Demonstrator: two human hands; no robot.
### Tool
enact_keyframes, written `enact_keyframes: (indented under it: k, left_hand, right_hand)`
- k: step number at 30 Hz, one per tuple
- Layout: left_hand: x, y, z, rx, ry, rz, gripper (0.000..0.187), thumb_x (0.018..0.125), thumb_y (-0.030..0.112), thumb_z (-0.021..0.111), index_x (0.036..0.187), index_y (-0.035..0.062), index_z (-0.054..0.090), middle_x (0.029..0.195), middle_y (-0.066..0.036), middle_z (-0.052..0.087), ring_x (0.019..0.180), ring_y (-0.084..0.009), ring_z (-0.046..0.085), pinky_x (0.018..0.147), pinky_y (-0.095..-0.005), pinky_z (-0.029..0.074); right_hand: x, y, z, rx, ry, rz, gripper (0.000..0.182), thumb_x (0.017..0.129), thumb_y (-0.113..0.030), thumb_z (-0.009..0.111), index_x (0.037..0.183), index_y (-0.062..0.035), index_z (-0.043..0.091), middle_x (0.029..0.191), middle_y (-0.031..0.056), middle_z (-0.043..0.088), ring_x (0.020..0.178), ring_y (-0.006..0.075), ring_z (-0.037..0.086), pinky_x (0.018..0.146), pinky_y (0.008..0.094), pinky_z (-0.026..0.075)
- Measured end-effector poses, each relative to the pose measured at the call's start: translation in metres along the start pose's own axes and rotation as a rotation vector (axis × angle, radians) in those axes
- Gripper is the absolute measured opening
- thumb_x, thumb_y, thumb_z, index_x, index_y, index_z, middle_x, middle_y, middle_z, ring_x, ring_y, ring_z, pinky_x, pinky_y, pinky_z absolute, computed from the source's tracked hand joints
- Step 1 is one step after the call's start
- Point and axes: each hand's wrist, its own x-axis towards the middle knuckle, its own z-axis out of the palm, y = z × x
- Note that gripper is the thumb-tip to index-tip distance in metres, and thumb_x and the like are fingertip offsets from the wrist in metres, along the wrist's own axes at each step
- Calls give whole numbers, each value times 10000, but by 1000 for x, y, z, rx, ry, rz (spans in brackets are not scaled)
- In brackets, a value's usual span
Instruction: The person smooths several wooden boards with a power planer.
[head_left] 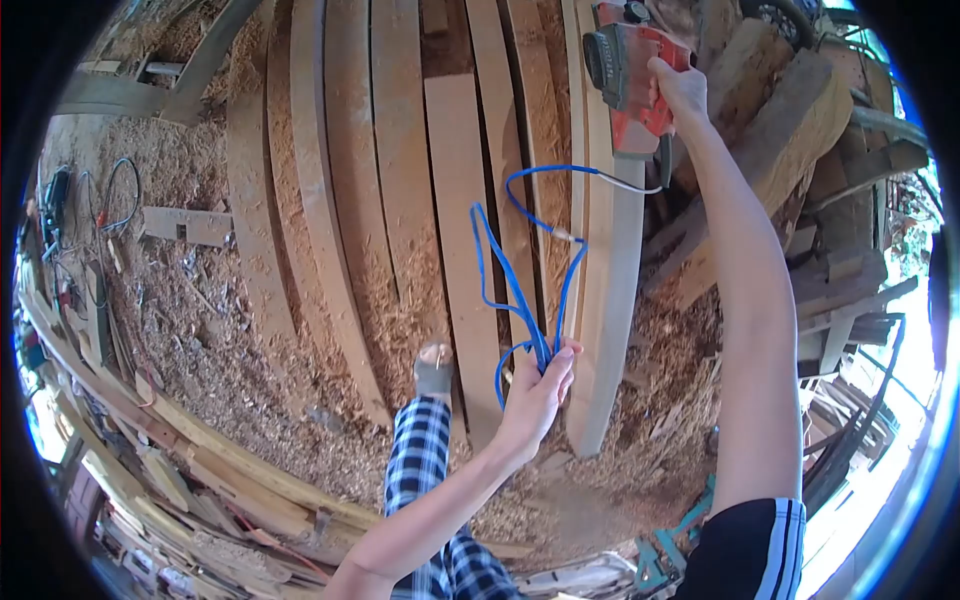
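Note:
In my right hand [680, 92] is the handle of a red and black electric hand planer [632, 80]. The planer rests on the far part of a long pale wooden beam [608, 320] at the right of the row. My left hand [535, 400] is closed around a gathered bundle of blue power cord [522, 300], held over the boards nearer to me. Loops of the cord stick up from the fist. One length runs past a pale joint to a white and dark lead at the planer's rear.
Several long planks [345, 200] lie side by side to the left, strewn with wood shavings [215, 330]. Rough timber [765, 150] is piled at the right. My shod foot [434, 370] stands among the boards. More lumber [230, 470] lies at the lower left.

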Motion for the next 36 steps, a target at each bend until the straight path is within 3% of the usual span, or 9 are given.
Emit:
enact_keyframes:
  k: [3, 9, 11, 13, 22, 26, 30, 33, 36]
  left_hand:
    - [-27, -6, 0, 28, 64, -31, 190, 950, 227, 497, 986, 53, 562, 582, 75, 365, 526, -29, 331, 494, -200, 258]
    - [-72, -51, -19, 96, 82, -5, 163, 952, 214, 492, 943, 63, 551, 590, 82, 349, 518, -23, 318, 474, -194, 239]
    - [-93, -85, -24, 134, 131, 4, 151, 948, 213, 498, 908, 77, 549, 600, 88, 354, 510, -17, 321, 462, -197, 243]
    - [-104, -120, -34, 118, 137, 14, 151, 938, 217, 512, 896, 78, 551, 593, 84, 364, 500, -24, 324, 462, -207, 252]
    - [-166, -250, -64, 204, 194, -107, 156, 931, 197, 508, 882, 54, 546, 550, 69, 367, 511, -36, 348, 510, -198, 285]
    - [-173, -273, -68, 181, 280, -203, 145, 927, 190, 511, 845, 71, 526, 540, 71, 364, 495, -46, 348, 549, -206, 342]
    - [-164, -257, -56, 176, 285, -237, 133, 923, 186, 514, 830, 92, 509, 540, 75, 365, 486, -52, 350, 591, -222, 384]
    - [-148, -232, -42, 158, 220, -218, 125, 921, 188, 520, 837, 96, 512, 545, 78, 364, 487, -46, 343, 571, -213, 360]
    - [-122, -201, -27, 138, 190, -177, 95, 922, 183, 531, 885, 96, 538, 585, 80, 385, 485, -29, 319, 471, -201, 255]
  right_hand:
    - [-67, 35, -22, -32, -10, 6, 191, 732, -178, 644, 666, -6, 595, 542, 62, 574, 437, 133, 541, 442, 290, 431]
    - [-241, 128, -69, -125, 96, 30, 307, 708, -174, 655, 937, 4, 555, 624, 76, 606, 545, 175, 595, 555, 328, 479]
    - [-332, 178, -85, -94, 182, 20, 284, 703, -178, 661, 899, 9, 578, 665, 83, 621, 616, 195, 614, 622, 348, 488]
    - [-396, 183, -98, -98, 168, 133, 262, 697, -187, 668, 858, 11, 606, 680, 90, 626, 643, 198, 617, 649, 345, 485]
    - [-617, 252, -148, -90, 145, 239, 201, 708, -141, 673, 834, 7, 625, 697, 111, 622, 645, 206, 614, 641, 334, 477]
    - [-643, 243, -157, -118, 156, 226, 189, 709, -131, 674, 831, 4, 622, 680, 101, 614, 630, 204, 615, 634, 330, 476]
    - [-615, 234, -148, -103, 191, 248, 186, 713, -135, 678, 818, 5, 617, 669, 87, 614, 623, 192, 610, 626, 324, 476]
    - [-569, 230, -135, -15, 183, 321, 184, 714, -139, 680, 810, 4, 615, 670, 76, 613, 627, 173, 602, 632, 314, 476]
    - [-496, 201, -122, -9, 193, 281, 180, 721, -152, 672, 808, -5, 616, 676, 69, 607, 621, 150, 576, 639, 310, 471]
